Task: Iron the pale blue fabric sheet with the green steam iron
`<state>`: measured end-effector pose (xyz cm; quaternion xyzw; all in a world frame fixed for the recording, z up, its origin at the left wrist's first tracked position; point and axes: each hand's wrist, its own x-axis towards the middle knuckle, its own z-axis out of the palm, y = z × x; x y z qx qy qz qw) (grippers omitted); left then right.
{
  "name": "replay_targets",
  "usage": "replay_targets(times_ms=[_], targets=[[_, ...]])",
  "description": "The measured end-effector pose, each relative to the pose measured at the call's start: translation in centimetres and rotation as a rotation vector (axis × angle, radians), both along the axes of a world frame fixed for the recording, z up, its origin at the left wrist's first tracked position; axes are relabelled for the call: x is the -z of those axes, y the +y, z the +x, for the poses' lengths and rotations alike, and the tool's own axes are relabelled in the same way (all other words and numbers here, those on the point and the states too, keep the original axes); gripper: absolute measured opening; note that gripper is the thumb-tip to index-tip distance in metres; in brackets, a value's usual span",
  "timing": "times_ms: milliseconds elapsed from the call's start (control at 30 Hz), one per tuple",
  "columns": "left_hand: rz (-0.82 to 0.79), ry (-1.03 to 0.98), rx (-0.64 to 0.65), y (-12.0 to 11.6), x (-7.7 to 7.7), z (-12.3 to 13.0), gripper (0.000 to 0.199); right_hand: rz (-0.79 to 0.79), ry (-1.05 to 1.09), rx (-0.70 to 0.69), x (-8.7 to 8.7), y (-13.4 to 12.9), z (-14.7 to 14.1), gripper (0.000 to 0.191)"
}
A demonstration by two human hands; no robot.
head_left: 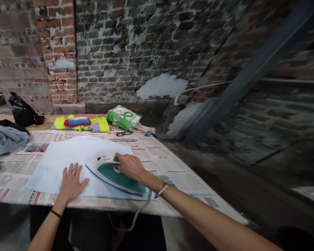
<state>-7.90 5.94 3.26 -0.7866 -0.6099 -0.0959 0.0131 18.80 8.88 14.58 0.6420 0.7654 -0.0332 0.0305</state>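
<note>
A pale blue cloth (56,170) lies flat on newspaper spread over the table. My left hand (71,183) presses on the cloth's near edge, palm down and fingers spread. My right hand (129,166) grips the handle of a green and white steam iron (115,176). The iron rests on the cloth, tilted in the picture with its pointed tip to the left. Its soleplate is hidden. An electric cord (138,216) runs from the iron's rear, down past the table's front edge.
Beyond the cloth are a hi-vis yellow vest (80,123), black glasses (124,133), a water bottle (116,120) and a green bag (122,116). A grey garment (5,139) and a black bag (22,111) sit at the left. Brick walls stand behind the table.
</note>
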Motion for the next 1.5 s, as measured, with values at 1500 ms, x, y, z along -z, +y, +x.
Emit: replay_targets(times_ms=[1500], targets=[[0.043,0.08,-0.433,-3.1,0.3,-8.0,0.097,0.083,-0.036,-0.178,0.3,6.5,-6.1,0.029]])
